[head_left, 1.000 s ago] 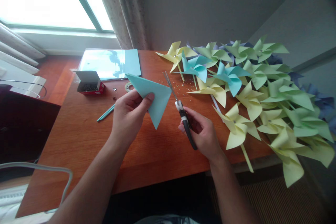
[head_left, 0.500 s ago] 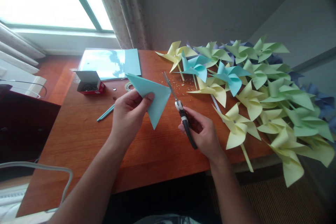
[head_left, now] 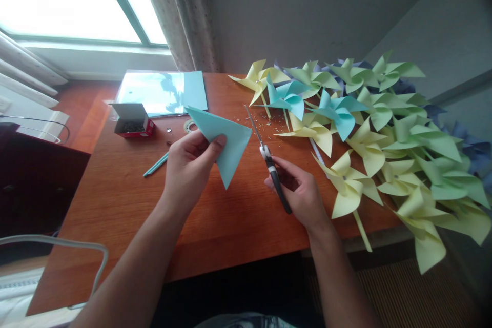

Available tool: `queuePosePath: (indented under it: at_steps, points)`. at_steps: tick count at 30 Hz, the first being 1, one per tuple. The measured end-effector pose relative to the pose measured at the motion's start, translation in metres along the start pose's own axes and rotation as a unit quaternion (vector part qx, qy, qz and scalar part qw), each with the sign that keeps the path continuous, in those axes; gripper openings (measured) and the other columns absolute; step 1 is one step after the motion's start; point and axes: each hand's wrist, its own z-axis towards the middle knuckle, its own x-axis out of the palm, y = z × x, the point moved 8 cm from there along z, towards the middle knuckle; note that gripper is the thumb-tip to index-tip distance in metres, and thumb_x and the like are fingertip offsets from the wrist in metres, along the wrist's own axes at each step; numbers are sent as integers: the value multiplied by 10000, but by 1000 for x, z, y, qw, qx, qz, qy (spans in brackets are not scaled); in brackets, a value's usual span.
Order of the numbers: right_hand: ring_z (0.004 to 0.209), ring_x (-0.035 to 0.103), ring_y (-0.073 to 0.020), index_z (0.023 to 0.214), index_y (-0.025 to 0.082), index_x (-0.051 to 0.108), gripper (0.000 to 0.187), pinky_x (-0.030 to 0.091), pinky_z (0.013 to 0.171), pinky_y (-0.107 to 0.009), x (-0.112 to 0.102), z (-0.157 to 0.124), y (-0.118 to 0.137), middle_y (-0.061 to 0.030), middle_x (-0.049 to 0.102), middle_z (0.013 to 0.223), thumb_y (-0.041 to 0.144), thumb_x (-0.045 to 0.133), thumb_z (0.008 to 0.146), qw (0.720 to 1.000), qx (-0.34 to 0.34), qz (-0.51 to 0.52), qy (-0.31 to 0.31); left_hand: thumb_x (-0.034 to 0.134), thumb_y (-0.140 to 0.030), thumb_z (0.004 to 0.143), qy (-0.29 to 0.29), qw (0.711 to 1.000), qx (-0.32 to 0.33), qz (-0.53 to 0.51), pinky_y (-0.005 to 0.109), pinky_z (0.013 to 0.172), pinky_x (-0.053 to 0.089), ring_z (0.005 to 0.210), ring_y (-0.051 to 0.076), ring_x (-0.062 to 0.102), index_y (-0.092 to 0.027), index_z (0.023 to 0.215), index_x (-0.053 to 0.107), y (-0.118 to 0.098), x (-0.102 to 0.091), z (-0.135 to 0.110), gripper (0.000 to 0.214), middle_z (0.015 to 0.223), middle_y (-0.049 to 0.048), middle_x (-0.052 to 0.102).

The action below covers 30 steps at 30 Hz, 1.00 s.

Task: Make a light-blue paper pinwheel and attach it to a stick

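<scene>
My left hand pinches a light blue paper folded into a triangle, held above the wooden desk with its lower tip pointing down. My right hand grips the black handles of a pair of scissors. The thin blades point up and away, just right of the paper's edge and slightly apart from it.
A heap of yellow, green and blue paper pinwheels covers the desk's right side and overhangs its edge. At the back left lie a blue paper stack, a small red box of pins, a tape roll and a teal stick. Small scraps litter the centre.
The scissors and my right hand have shifted slightly to the right, away from the paper's edge. The left hand and folded paper stay put.
</scene>
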Motion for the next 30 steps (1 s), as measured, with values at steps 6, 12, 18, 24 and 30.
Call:
queuePosePath:
  at_steps: [6,12,18,24,30]
  points:
    - [729,656,-142,1186,227,709,449,556,669,-256,-1,1,-3,1,710,843,264,837,758,1000,3,27,-15,795,-321,810,0,1000,-6,3,226,571,388,638,115,506,-172,811,760,0,1,0,152,721,1,626]
    - [804,698,-181,1246,230,647,460,582,716,-290,-4,3,0,-24,719,908,319,787,817,998,-31,-37,-27,782,-320,816,-10,1000,-1,4,233,586,401,661,126,527,-179,846,769,1,-2,0,144,760,5,655]
    - [1030,721,-267,1335,214,637,426,568,932,-394,-10,4,27,-107,746,1169,290,658,916,946,-127,-298,-36,776,-315,819,-5,1000,0,-6,235,581,393,645,120,521,-180,844,765,2,-1,1,138,747,1,652]
    - [999,726,-313,1304,184,665,388,558,911,-432,-11,6,34,-135,760,1104,253,604,927,875,-145,-458,-56,798,-325,784,-5,1000,-6,-23,244,573,381,636,127,520,-172,804,754,-1,2,0,161,722,5,646]
    - [1091,694,-323,1387,167,585,455,555,934,-455,-5,8,36,-157,724,1180,220,535,938,868,-135,-477,8,774,-298,803,4,1000,1,-21,234,541,341,607,110,469,-161,766,729,-1,3,0,149,672,-9,584]
